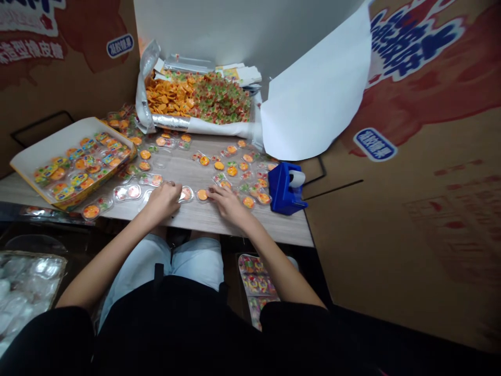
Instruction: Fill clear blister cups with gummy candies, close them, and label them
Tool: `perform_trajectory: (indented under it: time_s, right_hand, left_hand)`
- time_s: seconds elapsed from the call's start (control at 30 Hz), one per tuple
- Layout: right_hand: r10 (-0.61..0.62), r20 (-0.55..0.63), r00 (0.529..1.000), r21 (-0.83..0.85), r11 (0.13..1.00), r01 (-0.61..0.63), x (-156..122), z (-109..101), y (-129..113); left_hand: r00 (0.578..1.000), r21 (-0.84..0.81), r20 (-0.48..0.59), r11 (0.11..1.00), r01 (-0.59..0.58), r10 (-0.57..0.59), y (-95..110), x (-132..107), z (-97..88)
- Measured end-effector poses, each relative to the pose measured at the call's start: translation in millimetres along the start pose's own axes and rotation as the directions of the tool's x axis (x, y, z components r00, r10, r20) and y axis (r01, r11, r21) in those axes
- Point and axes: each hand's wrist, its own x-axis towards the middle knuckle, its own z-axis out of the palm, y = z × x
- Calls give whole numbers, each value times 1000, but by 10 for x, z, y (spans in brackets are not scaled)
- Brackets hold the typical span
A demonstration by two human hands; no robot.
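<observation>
My left hand [164,201] is curled over a clear plastic candy blister [146,198] on the wood-grain table [195,222], and I cannot tell whether it grips it. My right hand [229,203] lies flat with its fingertips beside a blister with an orange gummy [202,195]. Another blister [186,194] sits between my hands. Many similar blisters are scattered around them. Behind, a foil-edged bin [166,122] is heaped with orange gummies [168,96] and green-red gummies [219,99].
A white tray of filled blisters [74,162] stands at the table's left. A blue tape dispenser [285,188] is on the right. Printed cardboard [391,209] and white paper [313,89] rise beyond. A basket of clear plastic [27,287] and printed packs [256,284] sit below the table edge.
</observation>
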Motion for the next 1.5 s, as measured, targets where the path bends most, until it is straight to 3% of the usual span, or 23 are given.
perform_trajectory:
  time_s: [0.1, 0.23, 0.33, 0.47, 0.53, 0.6, 0.67, 0.73, 0.9, 1.03, 1.13, 1.27, 1.4, 1.5]
  right_hand:
    - [-16, -9, 1000, 20, 1000, 16, 41, -23, 64]
    - [41, -9, 999, -22, 999, -41, 127, -59, 9]
    - [132, 1, 991, -138, 982, -131, 198, -94, -126]
    - [249, -109, 962, -278, 922, -270, 312, -34, -478]
    - [165, -115, 980, -244, 951, -189, 398, 72, -721]
    - [-52, -40, 998, -166, 985, 45, 499, 206, -968]
    - [-275, 59, 960, -90, 956, 280, 590, 324, -1163]
    - [-375, 130, 918, -45, 923, 383, 646, 386, -1253]
    - [-249, 160, 955, -91, 960, 266, 588, 285, -1002]
    - [-204, 89, 975, -89, 973, 212, 446, 185, -707]
    - [-170, 20, 985, -75, 982, 171, 373, 197, -635]
    - [-63, -60, 996, -76, 995, 59, 343, 252, -652]
    - [108, -174, 979, -86, 988, -125, 337, 290, -680]
    - [200, -225, 954, -81, 972, -223, 333, 301, -695]
  left_hand:
    - [995, -81, -75, 995, 62, -68, -19, -63, -19]
    - [943, -87, -199, 963, 253, -266, -293, -185, -125]
    - [897, -32, -238, 926, 377, -373, -565, -269, -132]
    - [882, -31, -267, 918, 394, -388, -778, -354, 19]
    - [883, -51, -294, 929, 368, -366, -827, -384, 99]
    - [893, -79, -299, 941, 328, -336, -871, -404, 147]
    - [909, -119, -278, 950, 289, -311, -922, -414, 162]
    - [918, -159, -262, 952, 263, -297, -980, -417, 160]
    - [898, -117, -340, 960, 256, -281, -1055, -446, 154]
    - [881, -57, -362, 950, 306, -305, -928, -428, 43]
    - [862, -45, -385, 940, 339, -329, -737, -245, -112]
    - [882, -12, -358, 946, 324, -306, -568, 274, -240]
    - [909, 7, -341, 966, 259, -241, -648, 881, -278]
    - [960, 52, -235, 984, 172, -155, -796, 1237, -335]
